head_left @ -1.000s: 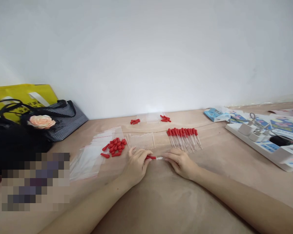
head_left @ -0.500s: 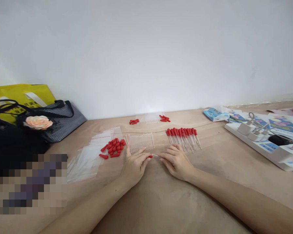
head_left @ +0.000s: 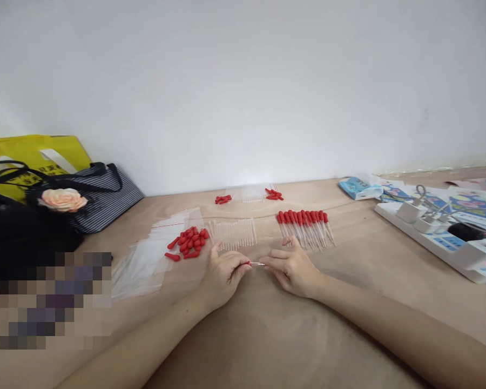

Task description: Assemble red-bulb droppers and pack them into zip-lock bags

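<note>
Between finger and thumb, my left hand pinches a red rubber dropper bulb, mostly hidden by the fingers. My right hand grips a thin clear glass dropper tube, whose end meets the bulb. How deep the tube sits inside the bulb I cannot tell. Left of my left hand lies a pile of loose red bulbs. A row of bare glass tubes is laid out beyond both hands. Past my right hand, several droppers with red bulbs fitted lie side by side, bulbs away from me.
Clear zip bags lie left of the bulbs. More red bulbs and tubes sit by the wall. A white power strip with plugs, a blue packet and printed cards are at right. A striped bag and a yellow bag stand at left.
My left fingers have closed further over the red bulb, so less of it shows. The tube now lies more level between my hands. The whole view has shifted slightly.
</note>
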A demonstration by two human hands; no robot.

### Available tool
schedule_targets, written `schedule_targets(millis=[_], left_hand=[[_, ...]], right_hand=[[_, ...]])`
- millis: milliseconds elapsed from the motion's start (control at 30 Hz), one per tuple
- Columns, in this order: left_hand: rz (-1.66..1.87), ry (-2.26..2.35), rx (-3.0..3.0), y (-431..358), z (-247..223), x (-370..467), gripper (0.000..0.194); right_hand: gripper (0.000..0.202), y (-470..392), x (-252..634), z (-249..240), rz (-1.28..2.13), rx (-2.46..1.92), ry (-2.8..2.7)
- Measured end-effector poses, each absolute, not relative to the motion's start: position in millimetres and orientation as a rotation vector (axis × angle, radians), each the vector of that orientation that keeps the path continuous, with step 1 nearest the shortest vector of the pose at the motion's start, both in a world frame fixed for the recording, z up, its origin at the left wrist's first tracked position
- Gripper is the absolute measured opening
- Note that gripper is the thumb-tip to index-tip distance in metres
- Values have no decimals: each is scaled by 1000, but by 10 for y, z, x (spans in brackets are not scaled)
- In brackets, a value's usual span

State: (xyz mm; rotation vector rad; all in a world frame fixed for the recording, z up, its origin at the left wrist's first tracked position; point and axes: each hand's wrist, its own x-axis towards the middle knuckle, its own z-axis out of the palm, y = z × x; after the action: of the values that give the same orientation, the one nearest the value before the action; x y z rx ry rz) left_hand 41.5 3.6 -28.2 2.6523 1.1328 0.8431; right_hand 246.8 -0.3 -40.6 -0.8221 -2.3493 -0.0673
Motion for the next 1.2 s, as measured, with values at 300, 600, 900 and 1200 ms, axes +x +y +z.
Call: schedule_targets(millis=[300, 600, 900, 1200], left_hand=[[794, 1085, 2910, -57, -263, 468, 20], [798, 1036, 2989, -56, -278, 494, 20], [861, 1046, 2931, -25, -292, 355, 13], [978, 1017, 2946, -10, -322, 323, 15]], right_hand=[[26, 8, 2440, -411, -305, -787, -2445], [27, 9, 2363, -450, -200, -766, -2439], [25, -21, 2448, -417, -144, -794, -2388], [19, -63, 2511, -437, -247, -872, -2311]])
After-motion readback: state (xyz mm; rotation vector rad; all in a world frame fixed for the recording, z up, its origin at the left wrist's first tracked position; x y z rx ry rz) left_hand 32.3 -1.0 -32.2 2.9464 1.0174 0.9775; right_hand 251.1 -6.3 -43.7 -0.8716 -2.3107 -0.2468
